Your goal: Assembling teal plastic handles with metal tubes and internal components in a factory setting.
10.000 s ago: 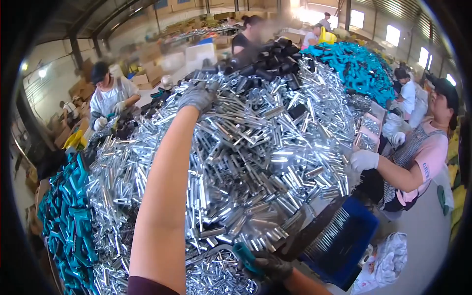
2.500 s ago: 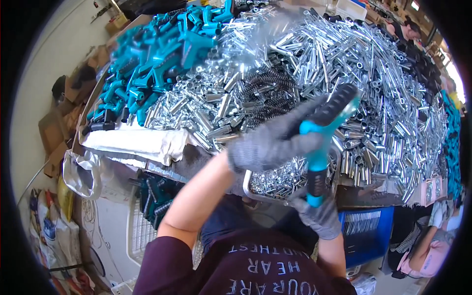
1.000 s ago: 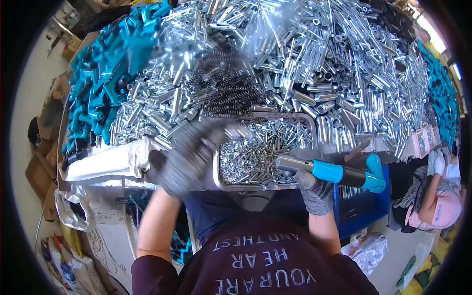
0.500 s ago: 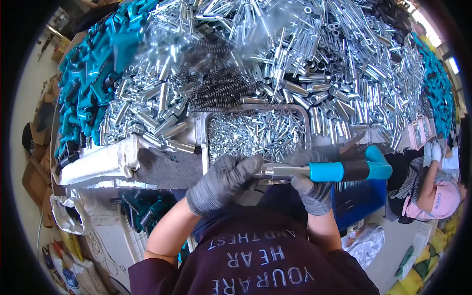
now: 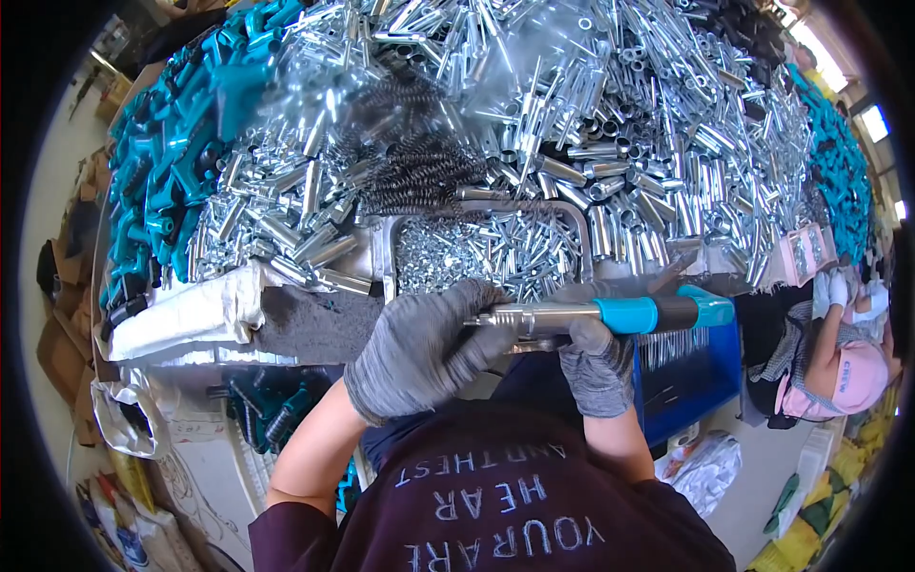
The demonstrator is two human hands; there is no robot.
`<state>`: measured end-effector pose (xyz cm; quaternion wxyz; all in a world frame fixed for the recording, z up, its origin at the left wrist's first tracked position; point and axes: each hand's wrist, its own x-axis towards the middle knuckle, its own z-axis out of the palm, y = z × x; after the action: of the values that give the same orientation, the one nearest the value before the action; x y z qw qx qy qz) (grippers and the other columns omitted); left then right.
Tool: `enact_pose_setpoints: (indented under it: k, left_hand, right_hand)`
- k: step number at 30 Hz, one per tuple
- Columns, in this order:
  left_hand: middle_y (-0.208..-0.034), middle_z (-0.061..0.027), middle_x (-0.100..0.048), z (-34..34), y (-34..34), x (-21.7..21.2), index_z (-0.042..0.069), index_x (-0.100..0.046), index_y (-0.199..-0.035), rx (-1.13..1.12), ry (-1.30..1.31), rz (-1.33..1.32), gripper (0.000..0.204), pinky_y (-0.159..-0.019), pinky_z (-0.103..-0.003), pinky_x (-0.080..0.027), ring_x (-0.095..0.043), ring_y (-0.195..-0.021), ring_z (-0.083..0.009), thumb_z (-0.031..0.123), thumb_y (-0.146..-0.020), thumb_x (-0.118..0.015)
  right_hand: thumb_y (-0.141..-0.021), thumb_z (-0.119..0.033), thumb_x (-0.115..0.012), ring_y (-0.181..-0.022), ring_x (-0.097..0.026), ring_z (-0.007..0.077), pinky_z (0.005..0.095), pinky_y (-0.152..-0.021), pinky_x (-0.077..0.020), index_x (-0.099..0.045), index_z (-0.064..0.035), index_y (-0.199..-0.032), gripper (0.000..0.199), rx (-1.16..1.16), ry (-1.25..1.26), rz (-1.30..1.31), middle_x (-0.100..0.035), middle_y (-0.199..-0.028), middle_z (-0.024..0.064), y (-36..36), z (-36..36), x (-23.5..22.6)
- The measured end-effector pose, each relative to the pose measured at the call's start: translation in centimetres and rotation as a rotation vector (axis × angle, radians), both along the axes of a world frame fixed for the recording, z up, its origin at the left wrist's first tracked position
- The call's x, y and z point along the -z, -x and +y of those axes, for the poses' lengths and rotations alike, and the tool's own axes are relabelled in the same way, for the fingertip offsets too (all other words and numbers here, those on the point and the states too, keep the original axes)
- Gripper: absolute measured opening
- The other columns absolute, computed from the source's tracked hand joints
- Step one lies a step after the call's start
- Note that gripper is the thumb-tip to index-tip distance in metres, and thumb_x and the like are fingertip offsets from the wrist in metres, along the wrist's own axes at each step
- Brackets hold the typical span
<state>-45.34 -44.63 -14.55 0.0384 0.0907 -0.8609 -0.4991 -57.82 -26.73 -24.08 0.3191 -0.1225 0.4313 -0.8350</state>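
In my gloved right hand (image 5: 600, 370) lies a metal-barrelled tool with a teal and black body (image 5: 624, 315), shaped like a nail gun. It runs level, its angled teal end to the right and its silver barrel (image 5: 548, 316) to the left. My gloved left hand (image 5: 410, 357) is closed about the barrel's left tip, thumb and fingers on either side; any small part in those fingers is hidden. Just beyond both hands sits a metal tray (image 5: 391, 250) full of small shiny pins and fittings.
Dark coil springs (image 5: 419, 176) are heaped behind the tray, with silver tubes (image 5: 658, 191) beside them. Teal housings (image 5: 172, 162) pile up at the left. A blue bin (image 5: 696, 381) stands at the right, near a person in a pink cap (image 5: 853, 377).
The tool has shifted slightly left and up, its teal end swinging a little away from me. My left fingers have curled further around the barrel tip.
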Motion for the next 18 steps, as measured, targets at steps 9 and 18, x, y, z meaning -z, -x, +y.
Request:
enact_pose_setpoints:
  k: [9,18]
  left_hand:
    - [-0.1,-0.0166,-0.066,0.3,0.2,-0.4,0.001,-0.057,-0.116,0.032,0.093,0.107,0.038,-0.074,-0.038,-0.051,-0.067,-0.087,-0.0313,0.022,-0.086,-0.066]
    - [-0.079,-0.018,-0.065,0.2,0.1,-0.3,0.007,-0.055,-0.121,0.024,0.113,0.031,0.037,-0.071,-0.039,-0.052,-0.067,-0.079,-0.0323,0.025,-0.089,-0.062]
  right_hand:
    - [-0.074,-0.025,-0.077,-0.08,-0.065,0.0265,0.0357,-0.058,-0.0584,-0.048,-0.0073,-0.12,0.058,0.002,-0.123,-0.021,-0.06,-0.104,0.014,-0.2,0.2,-1.0]
    - [-0.074,-0.022,-0.078,-0.084,-0.063,0.0248,0.0316,-0.055,-0.0568,-0.038,-0.0127,-0.132,0.071,0.053,-0.11,-0.065,-0.057,-0.107,0.0119,-0.3,-0.5,0.6]
